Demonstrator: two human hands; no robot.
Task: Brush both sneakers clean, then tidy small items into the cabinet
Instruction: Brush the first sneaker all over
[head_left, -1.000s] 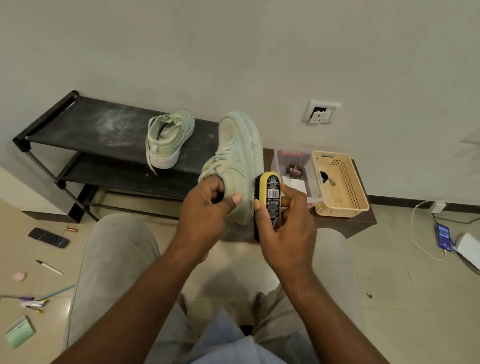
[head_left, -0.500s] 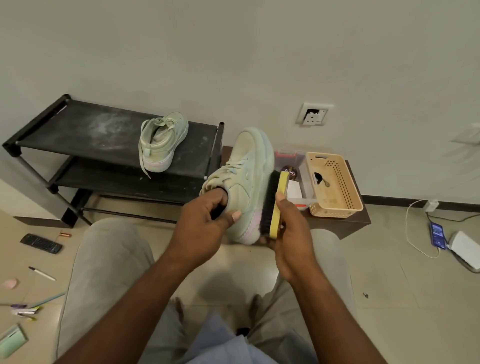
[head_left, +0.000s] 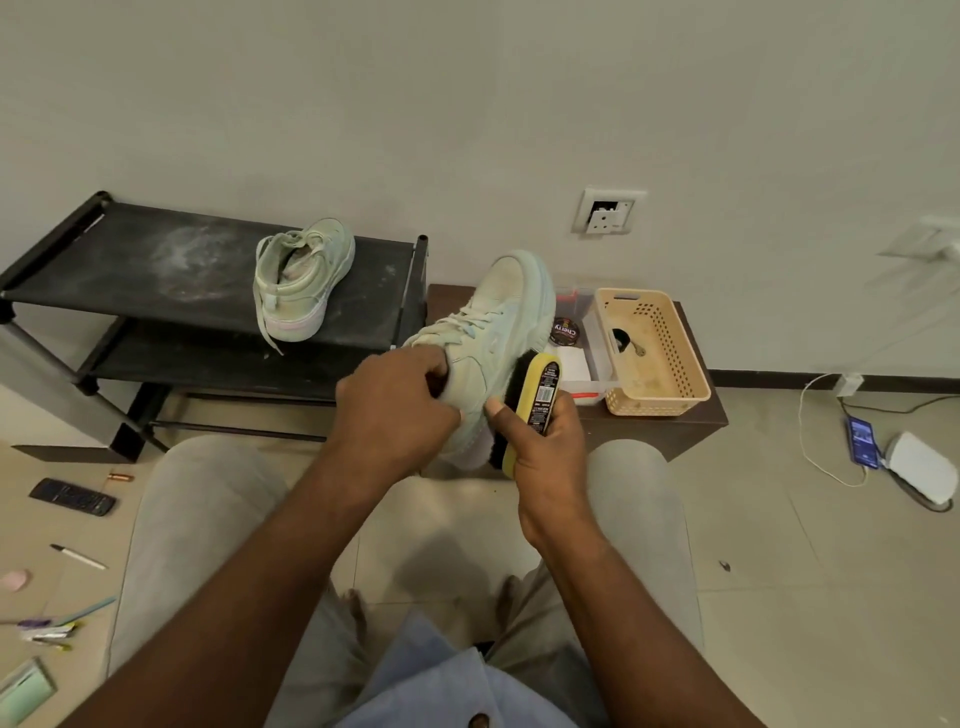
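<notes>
While aloft, sneaker (head_left: 498, 322) inside curled left hand (head_left: 395, 410), brush (head_left: 540, 395) inside curled right hand (head_left: 545, 457), bristles against its side.

**One word legible: "Cherry"**

You can read "Cherry" in white letters on the round black tin (head_left: 565, 331) just left of the basket (head_left: 655, 402). The brush (head_left: 543, 392), further left of the basket, carries a black label with a barcode, but its print is too small to read.
</notes>
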